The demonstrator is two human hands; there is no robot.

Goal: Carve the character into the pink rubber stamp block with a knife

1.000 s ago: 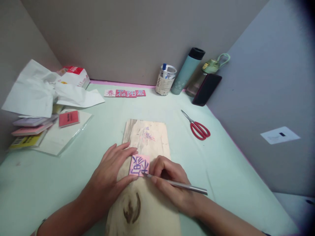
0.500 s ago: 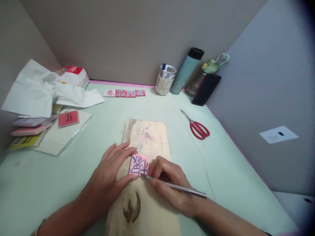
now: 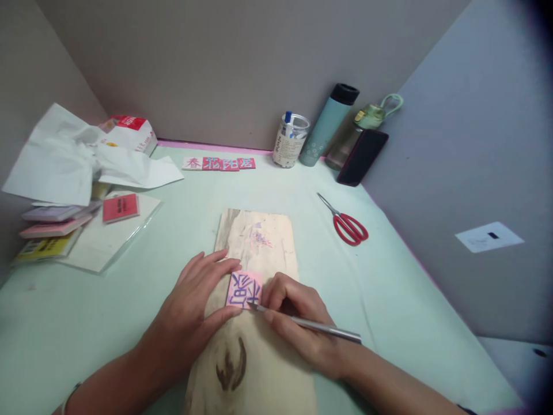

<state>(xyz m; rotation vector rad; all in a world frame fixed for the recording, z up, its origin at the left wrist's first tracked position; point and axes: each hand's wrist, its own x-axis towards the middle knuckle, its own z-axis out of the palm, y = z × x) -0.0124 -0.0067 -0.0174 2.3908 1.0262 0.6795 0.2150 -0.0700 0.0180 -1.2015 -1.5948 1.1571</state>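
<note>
A small pink square carving block [image 3: 244,290] with purple character strokes lies on the wooden board [image 3: 276,230]. My left hand [image 3: 194,305] grips it from the left, thumb at the near edge and a fingertip by the far edge. My right hand [image 3: 302,323] is closed in a pen grip on a silver craft knife [image 3: 319,327]. The blade tip rests on or just over the block's lower right part; contact is too fine to tell. Pink and purple shavings [image 3: 261,238] dot the board beyond.
Red-handled scissors [image 3: 345,225] lie to the right. Along the back stand a tin of pens [image 3: 288,144], a blue flask [image 3: 328,127], a green bottle [image 3: 365,118] and a leaning phone [image 3: 363,157]. Lettered blocks [image 3: 219,164] sit in a row. Crumpled paper [image 3: 64,155] covers the left.
The craft knife's tip has shifted slightly up on the block, and its handle end has risen a little. My left hand and the block have stayed put.
</note>
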